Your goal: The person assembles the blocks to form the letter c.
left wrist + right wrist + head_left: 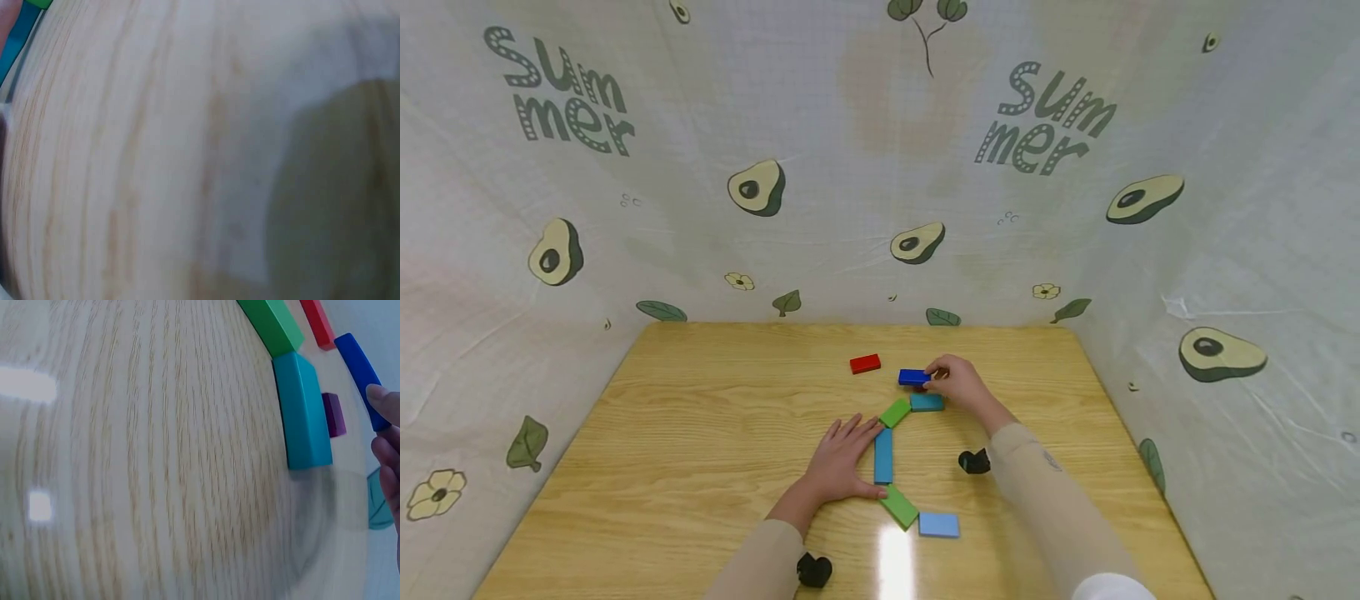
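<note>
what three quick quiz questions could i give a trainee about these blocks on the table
1. Which grip holds the dark blue block, left or right?
2. True or false: the red block touches the light blue block.
3. How many green blocks lie on the table in the head view?

Key:
1. The right grip.
2. False; they lie well apart.
3. Two.
</note>
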A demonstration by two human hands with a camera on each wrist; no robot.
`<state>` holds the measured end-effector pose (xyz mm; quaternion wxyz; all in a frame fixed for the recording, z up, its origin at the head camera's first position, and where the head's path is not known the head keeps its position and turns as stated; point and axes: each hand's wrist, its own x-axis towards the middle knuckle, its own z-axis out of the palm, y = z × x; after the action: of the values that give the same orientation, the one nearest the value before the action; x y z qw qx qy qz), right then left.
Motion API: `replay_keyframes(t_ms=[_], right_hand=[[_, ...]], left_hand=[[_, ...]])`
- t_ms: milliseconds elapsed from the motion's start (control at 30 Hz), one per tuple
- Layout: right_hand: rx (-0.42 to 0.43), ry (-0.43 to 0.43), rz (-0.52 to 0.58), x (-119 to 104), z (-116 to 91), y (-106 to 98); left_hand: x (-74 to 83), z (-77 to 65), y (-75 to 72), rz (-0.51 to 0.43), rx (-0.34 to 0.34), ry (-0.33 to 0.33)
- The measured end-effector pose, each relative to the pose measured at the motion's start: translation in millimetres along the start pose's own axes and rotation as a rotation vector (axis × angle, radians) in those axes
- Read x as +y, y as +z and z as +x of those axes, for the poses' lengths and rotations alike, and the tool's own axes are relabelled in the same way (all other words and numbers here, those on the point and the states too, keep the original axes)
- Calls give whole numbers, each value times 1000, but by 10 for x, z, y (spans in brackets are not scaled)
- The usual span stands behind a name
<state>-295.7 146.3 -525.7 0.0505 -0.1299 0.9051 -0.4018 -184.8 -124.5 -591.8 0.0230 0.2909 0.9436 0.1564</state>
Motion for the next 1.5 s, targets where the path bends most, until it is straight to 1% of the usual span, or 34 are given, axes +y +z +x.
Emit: replay_keyframes(t_ms=[267,467,600,767,900,1067,1200,1367,1500], right_hand=[[48,24,-14,151,-163,-142],[66,59,25,287,-273,-216],[82,82,43,336,-353,-264],[109,101,32,353,-442,-304],[142,113,35,391,-510,-299],[190,123,61,501,-608,-250],[229,149,93,559,-675,-200],[274,180,105,553,-768,-159],[319,191,113,563,-826,-107]], left_hand=[[3,9,3,-20,-5,-2],[1,0,-3,-34,13,13],[2,-3,-2,-32,30,25],[5,0,-1,-35,19,11],[-1,-3,-3,-39,36,20],[-14,-4,12,-36,54,35],[-22,1,23,-34,41,30],[-18,7,23,-31,22,13],[-12,10,20,-26,20,9]])
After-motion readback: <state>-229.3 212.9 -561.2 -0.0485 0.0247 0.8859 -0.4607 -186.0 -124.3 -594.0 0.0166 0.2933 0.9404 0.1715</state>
